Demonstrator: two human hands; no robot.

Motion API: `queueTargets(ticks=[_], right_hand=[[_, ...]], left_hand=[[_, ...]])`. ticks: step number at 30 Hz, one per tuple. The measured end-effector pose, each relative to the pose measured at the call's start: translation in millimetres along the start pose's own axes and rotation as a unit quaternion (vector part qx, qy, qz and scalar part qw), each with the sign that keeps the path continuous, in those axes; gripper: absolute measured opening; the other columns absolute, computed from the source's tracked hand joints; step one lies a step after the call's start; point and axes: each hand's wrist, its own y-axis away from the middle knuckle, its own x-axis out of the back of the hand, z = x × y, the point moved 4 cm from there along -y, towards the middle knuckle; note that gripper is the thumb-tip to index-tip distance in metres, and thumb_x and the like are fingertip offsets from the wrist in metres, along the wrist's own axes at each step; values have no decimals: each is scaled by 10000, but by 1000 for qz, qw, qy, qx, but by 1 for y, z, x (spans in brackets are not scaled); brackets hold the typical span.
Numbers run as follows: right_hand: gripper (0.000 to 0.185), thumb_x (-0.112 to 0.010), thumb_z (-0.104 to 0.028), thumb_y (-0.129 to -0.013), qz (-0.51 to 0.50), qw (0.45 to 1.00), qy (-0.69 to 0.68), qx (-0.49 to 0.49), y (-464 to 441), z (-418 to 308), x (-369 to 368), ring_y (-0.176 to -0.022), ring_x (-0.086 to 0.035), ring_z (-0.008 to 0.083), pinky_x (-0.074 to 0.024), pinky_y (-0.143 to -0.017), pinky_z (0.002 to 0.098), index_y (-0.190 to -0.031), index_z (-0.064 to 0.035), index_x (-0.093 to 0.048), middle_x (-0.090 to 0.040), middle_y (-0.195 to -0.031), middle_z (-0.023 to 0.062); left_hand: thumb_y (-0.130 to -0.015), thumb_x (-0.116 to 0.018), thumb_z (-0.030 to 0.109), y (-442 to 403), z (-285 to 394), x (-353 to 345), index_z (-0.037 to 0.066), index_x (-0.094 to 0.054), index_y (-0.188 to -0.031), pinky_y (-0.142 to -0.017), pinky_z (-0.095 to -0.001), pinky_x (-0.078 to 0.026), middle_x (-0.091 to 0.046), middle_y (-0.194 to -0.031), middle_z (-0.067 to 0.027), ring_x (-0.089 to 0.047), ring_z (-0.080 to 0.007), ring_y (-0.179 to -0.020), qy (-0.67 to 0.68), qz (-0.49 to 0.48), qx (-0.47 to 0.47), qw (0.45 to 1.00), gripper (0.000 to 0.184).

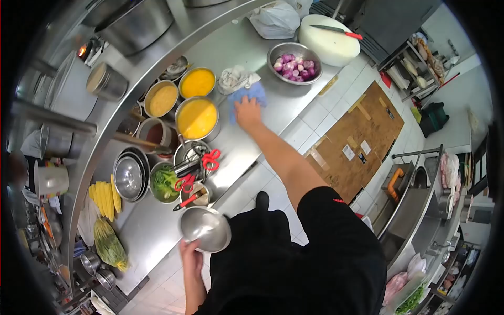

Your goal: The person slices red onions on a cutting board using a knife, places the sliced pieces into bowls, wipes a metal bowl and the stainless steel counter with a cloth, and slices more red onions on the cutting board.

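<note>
My left hand (pixel 191 254) grips the rim of a shiny metal bowl (pixel 205 229), held off the front edge of the steel table next to my body. My right hand (pixel 248 108) reaches out across the table, its fingers bent over a blue cloth (pixel 258 93) that lies on the steel top. Touching the blue cloth is a crumpled whitish cloth (pixel 237 79). Close to my right hand stand pots of yellow liquid (pixel 197 119). Nearer my left hand are a small container (pixel 195 194), red-handled scissors (pixel 211 159) and a pot of green vegetables (pixel 166 181).
A bowl of peeled purple onions (pixel 295 64) stands toward the far end, beside a thick round white board (pixel 329 41) bearing a red-handled knife (pixel 336 31). Stacked metal bowls (pixel 131 176) and yellow corn-like pieces (pixel 105 199) lie left. A steel shelf (pixel 113 118) overhangs the table.
</note>
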Motion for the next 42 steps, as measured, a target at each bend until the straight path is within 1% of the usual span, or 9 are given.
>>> queueTargets(ticks=[4,10,18,21,31,33,36,39,42], right_hand=[[201,-701,-255,-954,48,994,-15,97,27,72,-4,-1156,-620,366,-523,-923,562,-1133,-167,-723,-647,-1186,121],[202,-704,-243,-986,113,974,5,-197,63,301,52,-1008,-694,431,-573,-837,556,-1114,-87,-714,-696,-1125,196],[372,-826,-176,-906,102,983,-120,95,84,201,38,-1110,-667,425,-565,-959,489,-1258,-88,-744,-683,-1220,212],[365,-855,-199,-880,58,932,-349,-80,67,230,42,-1079,-685,423,-574,-936,485,-1211,-85,-752,-687,-1202,201],[296,-783,-175,-910,-86,856,-463,212,19,145,90,-1073,-731,381,-592,-869,476,-1166,-53,-697,-732,-1118,149],[343,-763,-172,-898,-300,894,-77,324,23,135,126,-1126,-713,418,-577,-905,510,-1203,-53,-658,-728,-1129,173],[324,-729,-186,-900,-117,934,-240,237,7,105,108,-1068,-731,429,-588,-904,533,-1205,-80,-699,-745,-1116,190],[304,-714,-190,-919,-64,888,-351,292,14,105,96,-1053,-752,400,-600,-883,543,-1209,-101,-731,-755,-1154,174],[504,-774,-218,-928,-412,853,21,319,15,101,109,-1247,-673,431,-563,-1017,512,-1412,-123,-665,-650,-1416,240]], left_hand=[[-965,-631,-76,-27,-21,-127,-19,-630,-1380,-953,-368,-636,-738,-1239,-123,-745,-221,-1111,-15,-132,90,987,419],[-1035,-629,47,-113,-36,-249,7,-592,-1409,-892,-420,-661,-718,-1272,-129,-740,-242,-1120,-27,-209,66,975,378],[-1002,-646,15,-168,-32,-339,55,-538,-982,-889,-490,-696,-644,-1045,-100,-725,-227,-943,38,-140,-25,989,116],[-990,-640,3,-188,-34,-361,38,-547,-992,-863,-472,-710,-640,-1035,-100,-733,-228,-945,-5,-122,-85,989,99],[-880,-592,-115,-164,-19,-457,-36,-654,-1048,-673,-405,-713,-733,-922,-141,-754,-228,-733,-120,-168,-61,977,195],[-884,-589,-109,-172,-29,-443,-30,-661,-1115,-698,-419,-716,-746,-991,-153,-770,-240,-800,-159,-209,-64,963,254],[-889,-589,-94,-163,-40,-460,19,-646,-1179,-741,-461,-722,-733,-1040,-108,-763,-256,-892,77,-69,-19,994,316],[-858,-580,-115,-197,-27,-402,-3,-684,-1007,-832,-307,-637,-743,-1055,-129,-769,-205,-938,-346,-90,-204,911,213],[-873,-584,-109,-188,44,-384,-21,-704,-1005,-839,-289,-607,-761,-1109,-133,-769,-175,-997,-446,43,-526,723,199]])
